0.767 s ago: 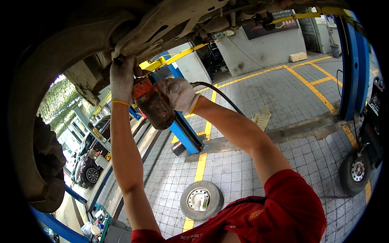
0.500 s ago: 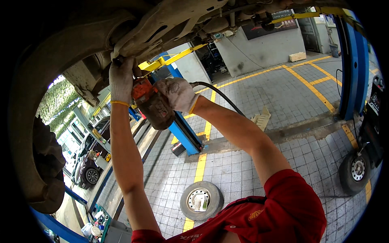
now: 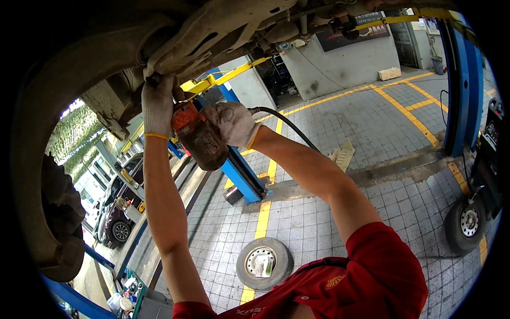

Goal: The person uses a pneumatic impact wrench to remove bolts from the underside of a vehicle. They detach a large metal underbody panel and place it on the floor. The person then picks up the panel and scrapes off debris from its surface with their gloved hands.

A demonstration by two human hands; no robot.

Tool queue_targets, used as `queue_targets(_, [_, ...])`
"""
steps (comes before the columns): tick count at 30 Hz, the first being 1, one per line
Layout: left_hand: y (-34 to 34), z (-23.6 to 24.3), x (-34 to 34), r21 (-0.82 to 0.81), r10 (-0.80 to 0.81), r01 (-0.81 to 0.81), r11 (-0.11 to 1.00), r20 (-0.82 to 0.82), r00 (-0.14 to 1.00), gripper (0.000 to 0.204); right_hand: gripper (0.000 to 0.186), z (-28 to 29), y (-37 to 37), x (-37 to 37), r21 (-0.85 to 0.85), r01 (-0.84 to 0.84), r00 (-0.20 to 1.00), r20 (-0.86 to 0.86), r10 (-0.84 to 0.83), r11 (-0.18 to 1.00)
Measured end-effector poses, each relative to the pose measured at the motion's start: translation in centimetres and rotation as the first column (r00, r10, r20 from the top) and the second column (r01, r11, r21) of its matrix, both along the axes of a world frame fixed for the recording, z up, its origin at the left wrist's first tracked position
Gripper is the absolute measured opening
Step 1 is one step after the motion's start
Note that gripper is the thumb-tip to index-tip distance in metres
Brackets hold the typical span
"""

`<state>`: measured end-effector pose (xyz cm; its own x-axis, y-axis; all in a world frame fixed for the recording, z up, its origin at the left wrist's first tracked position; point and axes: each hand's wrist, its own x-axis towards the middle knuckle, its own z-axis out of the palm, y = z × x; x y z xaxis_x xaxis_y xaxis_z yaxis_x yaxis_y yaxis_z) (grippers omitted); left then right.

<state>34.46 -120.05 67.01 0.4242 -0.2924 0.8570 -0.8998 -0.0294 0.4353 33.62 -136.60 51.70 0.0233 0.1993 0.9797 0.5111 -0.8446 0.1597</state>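
Note:
Overhead is a vehicle's grimy underbody (image 3: 218, 26). My left hand (image 3: 157, 106), in a grey knitted glove with a yellow cuff, is raised against it, fingers closed around a small dark piece (image 3: 153, 80) that is largely hidden. Beside it, my right hand (image 3: 231, 121), gloved likewise, grips a worn orange and dark impact wrench (image 3: 199, 143). A black air hose (image 3: 287, 119) runs rightward from the wrench and down behind my right forearm. The wrench's nose is close to my left hand; its exact contact point is hidden.
A yellow lift arm (image 3: 202, 84) is behind my hands, with blue posts below (image 3: 239, 175) and right (image 3: 459, 90). A wheel (image 3: 281, 258) lies on the tiles, another wheel (image 3: 457, 236) stands right. A dark car (image 3: 114, 207) and cluttered cart (image 3: 130, 297) are left.

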Motion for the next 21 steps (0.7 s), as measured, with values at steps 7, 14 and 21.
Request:
queue_targets(7, [-0.2, -0.1, -1.3, 0.035, 0.081, -0.082, 0.996, 0.033, 0.996, 0.035, 0.022, 0.0, 0.0, -0.1, 0.025, -0.086, 0.996, 0.040, 0.085, 0.996])
queue_targets(14, [0.0, 0.3, -2.3, 0.046, 0.104, -0.106, 0.993, 0.032, 0.994, 0.035, 0.023, 0.2, -0.1, -0.5, 0.037, -0.035, 0.997, -0.066, 0.037, 0.999])
queue_targets(21, [-1.1, -0.4, -3.8, -0.062, 0.096, -0.092, 0.994, 0.069, 0.993, 0.023, 0.024, 0.1, -0.1, -0.8, 0.045, -0.066, 0.993, -0.092, 0.070, 0.997])
